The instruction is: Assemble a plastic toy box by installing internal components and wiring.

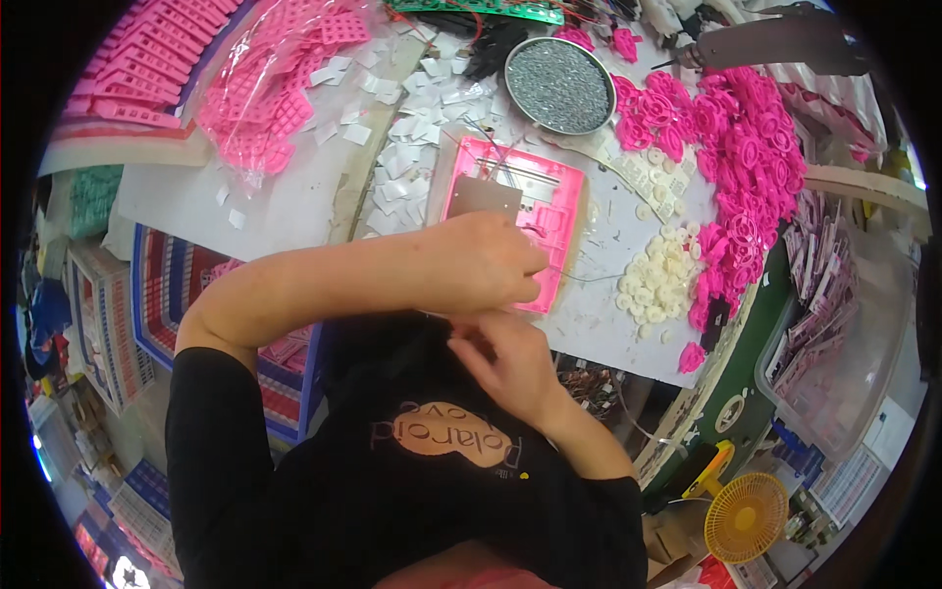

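Note:
A bright pink plastic case (562,221) lies on the table in front of me, with a grey-brown plate (486,199), metal strips and thin wires inside it. My left hand (496,260) reaches across over the case's near part, its fingers curled down; whatever they grip is hidden beneath. Just below it, at the near edge of the case, is my right hand (510,355). Its fingers are bent inward toward my left hand, and I cannot make out what is between them. A thin wire (587,279) runs out rightward from beside my left fingers.
Behind the case stands a round tray (561,86) of small metal screws. Cream discs (655,280) and a heap of pink parts (751,147) lie to the right. White paper pieces (397,162) and bagged pink panels (265,93) spread leftward. A dark power screwdriver (775,44) hangs at back right.

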Motion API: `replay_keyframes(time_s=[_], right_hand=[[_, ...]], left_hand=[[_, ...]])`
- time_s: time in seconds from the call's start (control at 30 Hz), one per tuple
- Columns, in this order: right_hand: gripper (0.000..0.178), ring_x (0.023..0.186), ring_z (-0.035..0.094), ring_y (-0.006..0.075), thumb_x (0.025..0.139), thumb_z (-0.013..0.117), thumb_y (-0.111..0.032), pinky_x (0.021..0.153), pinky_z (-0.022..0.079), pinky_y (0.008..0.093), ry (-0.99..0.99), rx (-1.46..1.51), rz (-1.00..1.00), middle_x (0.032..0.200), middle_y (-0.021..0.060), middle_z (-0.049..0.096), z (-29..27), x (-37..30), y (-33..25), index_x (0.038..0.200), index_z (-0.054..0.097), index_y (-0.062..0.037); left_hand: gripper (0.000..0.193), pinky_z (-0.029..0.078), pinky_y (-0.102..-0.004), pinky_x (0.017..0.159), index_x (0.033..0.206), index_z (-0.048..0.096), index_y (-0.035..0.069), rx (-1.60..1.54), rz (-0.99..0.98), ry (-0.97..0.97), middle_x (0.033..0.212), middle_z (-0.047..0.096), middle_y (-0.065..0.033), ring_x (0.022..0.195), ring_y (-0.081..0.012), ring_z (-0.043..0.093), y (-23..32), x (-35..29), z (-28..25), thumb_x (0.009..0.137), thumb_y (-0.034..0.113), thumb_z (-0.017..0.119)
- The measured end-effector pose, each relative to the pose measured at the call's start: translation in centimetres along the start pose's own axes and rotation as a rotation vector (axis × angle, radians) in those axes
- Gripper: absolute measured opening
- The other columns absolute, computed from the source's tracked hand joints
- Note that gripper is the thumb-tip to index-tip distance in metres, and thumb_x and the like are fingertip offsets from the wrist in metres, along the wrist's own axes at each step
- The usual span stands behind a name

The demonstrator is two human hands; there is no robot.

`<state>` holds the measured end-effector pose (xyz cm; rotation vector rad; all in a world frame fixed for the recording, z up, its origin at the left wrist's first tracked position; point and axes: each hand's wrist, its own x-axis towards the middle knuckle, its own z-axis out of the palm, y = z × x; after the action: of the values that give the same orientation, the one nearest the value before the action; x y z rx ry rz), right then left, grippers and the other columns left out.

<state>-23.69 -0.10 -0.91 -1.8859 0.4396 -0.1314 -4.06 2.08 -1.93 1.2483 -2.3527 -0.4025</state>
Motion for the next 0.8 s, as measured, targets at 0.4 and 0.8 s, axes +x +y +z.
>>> replay_keyframes(time_s=[0.4,0.8], right_hand=[[0.021,0.077,0.067,0.0312,0.082,0.075,-0.002,0.067,0.054,0.0392,0.223,-0.288,-0.216,0.089,0.0126,0.068,-2.9,-0.6,1.0,0.101,0.066,-0.0021],[0.018,0.083,0.062,0.0283,0.080,0.077,-0.002,0.069,0.051,0.0363,0.282,-0.398,-0.206,0.089,0.0083,0.068,-5.8,-0.6,3.1,0.096,0.068,-0.0040]], left_hand=[[0.029,0.051,-0.0382,0.064,0.116,0.062,0.001,-0.517,-0.587,0.432,0.084,0.066,-0.0088,0.069,-0.0221,0.064,1.7,2.2,-0.2,0.090,0.012,0.068],[0.028,0.050,-0.0425,0.073,0.108,0.064,0.005,-0.218,-0.395,0.392,0.096,0.066,-0.0116,0.086,-0.0325,0.064,4.9,-3.4,3.3,0.081,0.009,0.072]])
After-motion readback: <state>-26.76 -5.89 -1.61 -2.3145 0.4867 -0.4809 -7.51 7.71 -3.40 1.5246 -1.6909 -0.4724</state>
